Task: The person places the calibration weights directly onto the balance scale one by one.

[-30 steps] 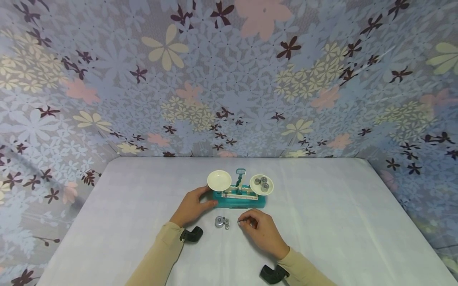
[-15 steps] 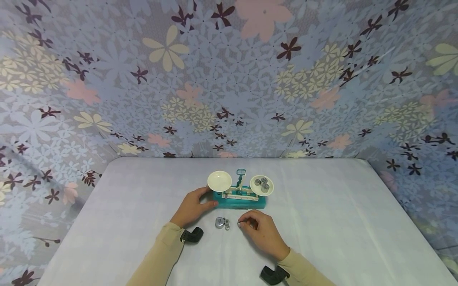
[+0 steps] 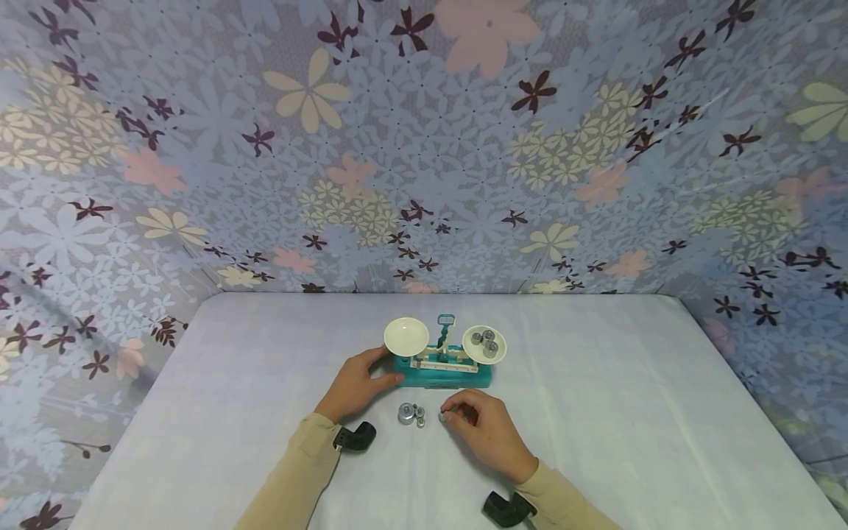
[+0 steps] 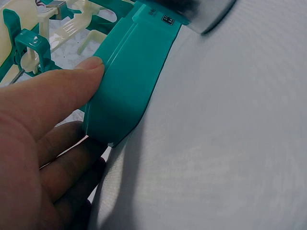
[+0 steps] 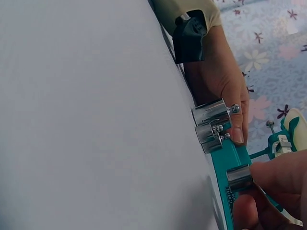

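Observation:
A green balance scale (image 3: 442, 377) with two cream pans stands on the white-covered table. My left hand (image 3: 354, 383) grips the left end of its base. In the left wrist view, the thumb (image 4: 72, 86) presses the base's top edge while the other fingers reach around the end. In front of the scale, my right hand (image 3: 486, 430) pinches a small shiny metal weight (image 5: 239, 177) between thumb and fingertips. Several more weights (image 3: 407, 414), one clearly larger, stand close together left of that hand. The right pan (image 3: 484, 358) bears three weights (image 3: 489, 344); the left pan (image 3: 406, 336) bears none.
The white cloth (image 3: 629, 412) spreads around the scale on both sides. Flower-patterned fabric (image 3: 424, 184) rises behind the table and along its sides. A dark wrist camera (image 3: 507, 509) sits on the right sleeve, another camera (image 3: 355, 436) on the left.

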Motion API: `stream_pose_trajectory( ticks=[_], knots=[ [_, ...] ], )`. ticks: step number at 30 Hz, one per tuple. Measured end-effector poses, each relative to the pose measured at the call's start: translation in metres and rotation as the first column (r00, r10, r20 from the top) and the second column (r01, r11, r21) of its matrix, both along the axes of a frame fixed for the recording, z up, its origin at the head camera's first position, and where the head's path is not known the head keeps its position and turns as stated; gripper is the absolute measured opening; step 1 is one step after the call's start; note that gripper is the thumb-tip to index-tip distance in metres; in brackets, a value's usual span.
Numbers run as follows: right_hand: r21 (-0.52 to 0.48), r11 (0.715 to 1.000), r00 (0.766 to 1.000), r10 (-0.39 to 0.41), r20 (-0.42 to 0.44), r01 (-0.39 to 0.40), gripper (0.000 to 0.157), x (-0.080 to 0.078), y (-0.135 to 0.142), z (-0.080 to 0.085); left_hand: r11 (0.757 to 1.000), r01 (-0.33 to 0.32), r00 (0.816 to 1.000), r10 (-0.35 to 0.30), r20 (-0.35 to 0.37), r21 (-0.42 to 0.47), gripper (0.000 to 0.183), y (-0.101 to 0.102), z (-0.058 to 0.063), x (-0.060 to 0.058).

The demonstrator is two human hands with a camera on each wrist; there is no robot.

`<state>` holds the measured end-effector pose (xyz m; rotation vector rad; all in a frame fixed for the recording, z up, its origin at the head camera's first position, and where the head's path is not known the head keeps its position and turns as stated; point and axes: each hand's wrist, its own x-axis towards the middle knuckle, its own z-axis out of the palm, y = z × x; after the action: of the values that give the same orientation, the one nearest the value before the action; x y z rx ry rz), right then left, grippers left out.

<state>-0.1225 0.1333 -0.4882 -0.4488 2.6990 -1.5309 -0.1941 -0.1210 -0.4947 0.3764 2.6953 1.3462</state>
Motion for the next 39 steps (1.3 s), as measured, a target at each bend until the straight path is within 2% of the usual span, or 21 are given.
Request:
stream_pose_trajectory(
  ticks=[7,19,32,39],
  knots=[
    [-0.007,1.000,1.000,0.003,-0.020,-0.003,0.012,0.000,0.001,0.002,1.000,0.000,1.000,0.000,-0.002,0.000,0.069,-0.001,-0.002,-0.001],
    [-0.006,1.000,0.998,0.002,-0.059,-0.002,0.014,0.001,0.002,0.010,1.000,0.004,1.000,-0.004,-0.004,0.011,0.068,0.000,0.000,0.001],
    [-0.032,0.999,0.993,0.030,-0.111,-0.033,0.011,0.001,0.005,0.018,1.000,0.007,1.000,-0.007,-0.009,0.014,0.067,-0.001,0.000,0.001],
    [-0.021,0.999,0.992,0.022,-0.128,-0.024,0.010,0.002,0.005,0.022,1.000,0.008,1.000,-0.007,-0.011,0.019,0.067,-0.001,0.000,0.001]
  ],
)
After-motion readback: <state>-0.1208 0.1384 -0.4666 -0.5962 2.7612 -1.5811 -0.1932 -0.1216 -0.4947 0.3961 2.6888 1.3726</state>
